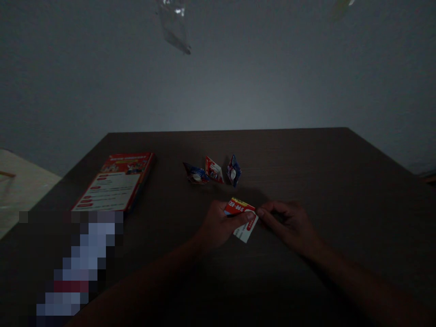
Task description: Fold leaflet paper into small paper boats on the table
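My left hand [218, 225] grips a small red and white printed piece of paper [242, 230], its thumb lying across the front. At the paper's upper right corner, the thumb and forefinger of my right hand [288, 222] are pinched together on the edge. Just beyond my hands stand three small folded paper pieces: a dark blue one [196, 175] on the left, a red and white one [214, 170] in the middle and a blue one [234, 171] on the right. The first two touch or overlap; the third sits slightly apart.
A thick red and white printed stack or booklet [117, 184] lies on the left of the dark table [289, 154]. A pixelated patch covers the area in front of it. The pale wall [272, 68] rises behind the table, with a clear plastic piece [174, 27] on it.
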Demonstrator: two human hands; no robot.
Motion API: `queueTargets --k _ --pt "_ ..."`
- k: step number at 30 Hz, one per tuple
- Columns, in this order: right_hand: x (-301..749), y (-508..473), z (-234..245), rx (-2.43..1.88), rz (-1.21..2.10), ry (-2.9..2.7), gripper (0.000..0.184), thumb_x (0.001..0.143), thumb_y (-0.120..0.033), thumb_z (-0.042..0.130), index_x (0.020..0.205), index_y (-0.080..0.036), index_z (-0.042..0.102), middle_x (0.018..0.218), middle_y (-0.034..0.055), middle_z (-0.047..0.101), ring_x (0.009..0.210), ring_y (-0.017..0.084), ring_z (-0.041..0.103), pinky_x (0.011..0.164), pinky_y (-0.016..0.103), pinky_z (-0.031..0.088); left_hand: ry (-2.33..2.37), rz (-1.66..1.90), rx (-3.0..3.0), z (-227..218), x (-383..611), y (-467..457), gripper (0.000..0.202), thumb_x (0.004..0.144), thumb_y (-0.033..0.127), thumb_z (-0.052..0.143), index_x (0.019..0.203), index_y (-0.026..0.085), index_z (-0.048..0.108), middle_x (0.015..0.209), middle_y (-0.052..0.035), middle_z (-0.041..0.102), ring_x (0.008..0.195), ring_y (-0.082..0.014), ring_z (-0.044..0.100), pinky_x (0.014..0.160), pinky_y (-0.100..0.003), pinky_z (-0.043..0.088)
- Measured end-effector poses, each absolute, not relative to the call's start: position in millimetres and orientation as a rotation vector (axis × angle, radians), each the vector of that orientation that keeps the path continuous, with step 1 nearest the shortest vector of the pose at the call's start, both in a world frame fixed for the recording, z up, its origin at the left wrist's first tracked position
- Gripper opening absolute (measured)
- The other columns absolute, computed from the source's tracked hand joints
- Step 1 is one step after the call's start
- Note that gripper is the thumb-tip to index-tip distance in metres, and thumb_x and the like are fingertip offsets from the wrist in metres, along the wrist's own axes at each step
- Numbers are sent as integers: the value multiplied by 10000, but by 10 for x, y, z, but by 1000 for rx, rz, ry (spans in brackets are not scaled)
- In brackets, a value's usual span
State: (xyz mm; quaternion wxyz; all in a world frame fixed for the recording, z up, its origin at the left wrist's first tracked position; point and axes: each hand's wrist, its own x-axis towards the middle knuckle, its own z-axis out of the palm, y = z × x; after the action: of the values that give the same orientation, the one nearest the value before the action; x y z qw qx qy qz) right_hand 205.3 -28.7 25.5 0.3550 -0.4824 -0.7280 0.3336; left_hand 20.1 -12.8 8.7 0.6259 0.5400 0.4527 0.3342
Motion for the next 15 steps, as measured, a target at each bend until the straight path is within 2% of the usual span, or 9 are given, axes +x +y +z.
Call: queueTargets --k 15 --pt "2057 -279 259 -1255 823 -2020 259 897 -309 470 749 -155 617 602 -1 576 531 97 522 517 214 390 994 729 1269 92 188 -112 269 709 383 697 667 122 644 583 20 596 528 -74 525 497 -179 381"
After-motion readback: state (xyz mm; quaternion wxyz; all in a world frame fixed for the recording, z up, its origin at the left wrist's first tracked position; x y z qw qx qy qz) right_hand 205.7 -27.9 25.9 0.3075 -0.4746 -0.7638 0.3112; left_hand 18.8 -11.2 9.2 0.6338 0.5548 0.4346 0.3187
